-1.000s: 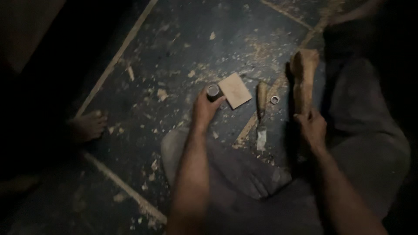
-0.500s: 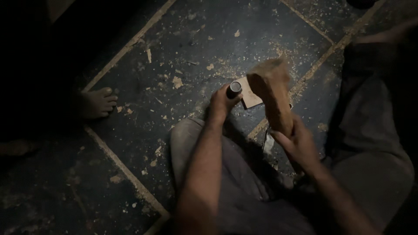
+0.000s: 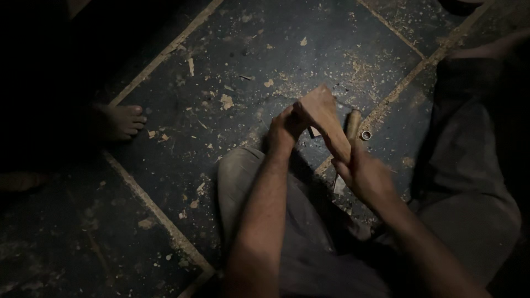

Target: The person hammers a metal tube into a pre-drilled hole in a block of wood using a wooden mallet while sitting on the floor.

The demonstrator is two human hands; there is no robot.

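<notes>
While the right hand [image 3: 367, 176] grips the wooden piece [image 3: 326, 118] with closed fingers, the left hand [image 3: 284, 128] pinches its upper edge. Brace it firmly; keep the chisel [image 3: 349, 135] within reach.

The wooden piece [image 3: 326, 121] hides most of the tool [image 3: 352, 124] lying behind it; the left hand [image 3: 286, 128] covers whatever it holds.
</notes>
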